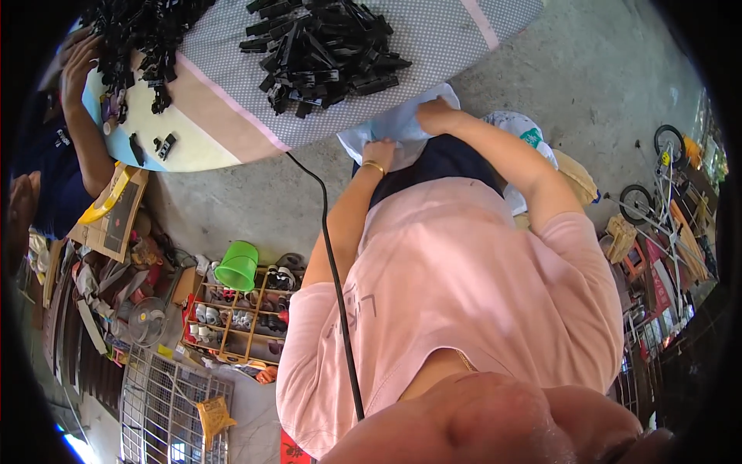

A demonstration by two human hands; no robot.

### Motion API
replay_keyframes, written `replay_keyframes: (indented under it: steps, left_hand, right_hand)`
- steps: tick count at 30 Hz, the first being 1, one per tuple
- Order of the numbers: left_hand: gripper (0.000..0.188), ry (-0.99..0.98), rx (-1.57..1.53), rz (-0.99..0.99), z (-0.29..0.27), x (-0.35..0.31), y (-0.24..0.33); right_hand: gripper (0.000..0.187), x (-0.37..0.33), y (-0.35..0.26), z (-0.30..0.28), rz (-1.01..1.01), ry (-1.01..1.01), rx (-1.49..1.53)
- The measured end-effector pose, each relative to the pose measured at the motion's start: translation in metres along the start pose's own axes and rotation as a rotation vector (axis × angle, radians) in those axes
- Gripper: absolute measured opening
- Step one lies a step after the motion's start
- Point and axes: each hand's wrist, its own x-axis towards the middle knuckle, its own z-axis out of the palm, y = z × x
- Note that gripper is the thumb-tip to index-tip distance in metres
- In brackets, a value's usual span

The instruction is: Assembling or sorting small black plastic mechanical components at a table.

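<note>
A white translucent plastic bag [402,124] lies across my lap under the table's edge. My left hand [379,154], with a gold bracelet at the wrist, is closed on the bag's near left edge. On its right rim, my right hand [437,116] grips the plastic, its fingertips partly hidden. Beyond the bag, a heap of small black plastic clips [325,58] sits on the patterned cloth of the table [440,54]. What the bag holds cannot be made out.
At the far left, another person's hand [80,66] is beside a second black heap [143,35]. A black cable [328,232] hangs from the table. Filled bags [522,131] stand at my right. A green bucket [238,265] tops a shoe rack [239,321]; a bicycle [657,185] stands right.
</note>
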Motion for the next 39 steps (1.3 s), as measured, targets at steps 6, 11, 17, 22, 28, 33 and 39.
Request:
replay_keyframes:
  steps: [6, 11, 17, 22, 28, 33, 39]
  left_hand:
    - [0.025, -0.112, -0.016, -0.017, 0.0, -0.021, 0.004]
    - [0.036, 0.007, -0.249, -0.096, 0.013, -0.03, 0.007]
    - [0.041, 0.813, -0.141, -0.3, -0.055, 0.024, -0.022]
    - [0.041, 0.866, -0.074, -0.285, -0.021, 0.044, -0.068]
    - [0.041, 0.914, 0.061, -0.163, -0.004, 0.051, -0.133]
    - [0.041, 0.955, 0.193, -0.129, 0.017, 0.038, -0.16]
    - [0.037, 0.318, -0.121, -0.027, -0.056, 0.024, 0.001]
  right_hand:
    - [0.046, 0.09, 0.073, 0.047, -0.061, 0.67, 0.39]
    - [0.037, 0.106, 0.064, 0.045, 0.074, 1.084, 0.146]
    - [0.028, 0.063, 0.065, 0.079, 0.2, 0.478, -0.241]
    - [0.051, -0.008, 0.021, 0.001, 0.211, -0.038, -0.203]
    - [0.055, -0.038, 0.047, 0.014, 0.22, 0.029, -0.204]
    - [0.052, -0.013, 0.024, 0.025, 0.151, -0.178, -0.385]
    - [0.048, 0.051, 0.039, 0.045, 0.077, 0.198, 0.307]
